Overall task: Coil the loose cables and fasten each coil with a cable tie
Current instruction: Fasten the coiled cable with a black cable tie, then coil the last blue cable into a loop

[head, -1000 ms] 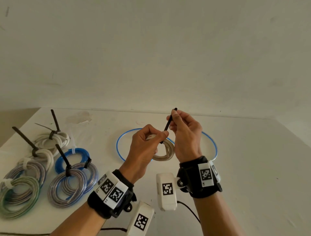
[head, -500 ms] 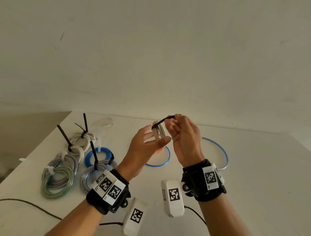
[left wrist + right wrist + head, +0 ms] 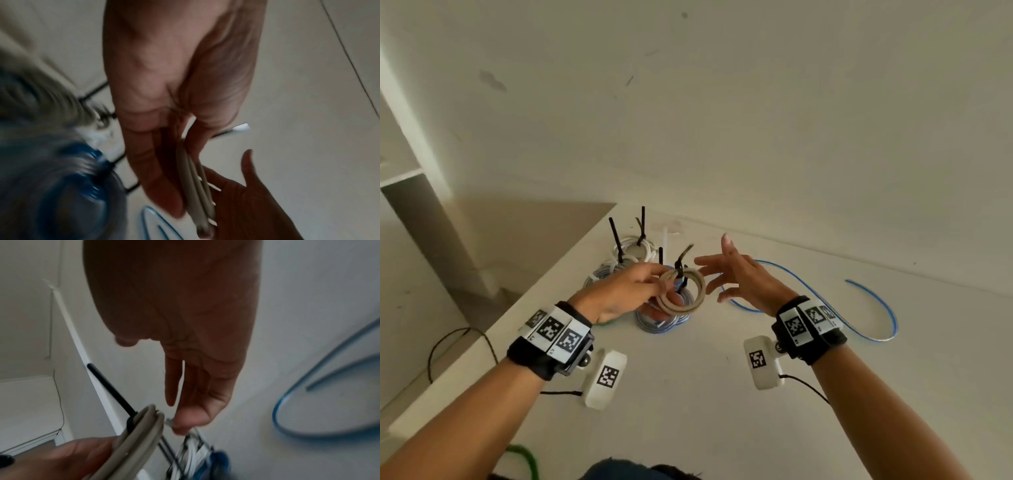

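A beige coil (image 3: 683, 294) with a black cable tie (image 3: 680, 263) is being gripped by the left hand (image 3: 626, 291); the right hand (image 3: 743, 274) is being held spread wide beside it.

Tied coils (image 3: 640, 253) left on table (image 3: 722, 394), loose cable (image 3: 859, 329) right, held coil (image 3: 683, 291) between

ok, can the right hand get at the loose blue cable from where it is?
Probably yes: the right hand is open and empty, and the loose blue cable lies bare on the table on its side; the left hand holds the beige coil.
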`<state>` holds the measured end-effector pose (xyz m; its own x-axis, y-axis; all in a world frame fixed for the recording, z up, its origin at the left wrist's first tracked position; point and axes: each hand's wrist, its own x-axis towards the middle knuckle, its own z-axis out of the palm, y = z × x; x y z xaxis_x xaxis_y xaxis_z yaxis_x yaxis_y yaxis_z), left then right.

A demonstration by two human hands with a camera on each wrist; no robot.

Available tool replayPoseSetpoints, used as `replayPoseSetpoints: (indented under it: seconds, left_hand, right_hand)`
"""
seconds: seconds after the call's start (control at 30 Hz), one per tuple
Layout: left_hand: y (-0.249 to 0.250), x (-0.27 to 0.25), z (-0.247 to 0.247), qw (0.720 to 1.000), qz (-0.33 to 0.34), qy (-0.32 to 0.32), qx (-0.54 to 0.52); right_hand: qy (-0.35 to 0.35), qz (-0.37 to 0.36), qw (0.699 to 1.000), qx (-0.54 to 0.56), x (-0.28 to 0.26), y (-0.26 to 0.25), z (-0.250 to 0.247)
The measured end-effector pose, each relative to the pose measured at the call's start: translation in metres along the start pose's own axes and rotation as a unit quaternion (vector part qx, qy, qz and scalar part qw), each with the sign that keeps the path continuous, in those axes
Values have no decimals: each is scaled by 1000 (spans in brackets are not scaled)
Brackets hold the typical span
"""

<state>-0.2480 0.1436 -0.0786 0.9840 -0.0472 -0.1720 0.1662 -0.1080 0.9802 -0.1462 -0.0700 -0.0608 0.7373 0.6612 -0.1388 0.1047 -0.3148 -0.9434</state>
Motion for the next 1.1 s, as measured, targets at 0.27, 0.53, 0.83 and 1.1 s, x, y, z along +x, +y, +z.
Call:
replayPoseSetpoints:
  seconds: [0.27,0.53,0.83,1.1]
  left_hand:
    - [-32,-1,-35,960,-4,98,262]
    - [-39,0,-27,870,107,230,423]
    - [11,48,30,842,263,265,390]
    - [35,98,103,690,122,37,713]
  right_hand:
    - [29,-32,970,-239,40,20,60]
    - [29,-34,970,-237,41,29,66]
    - [184,104,888,-409,37,58,-32]
    - [202,257,857,-398,20,89,-96]
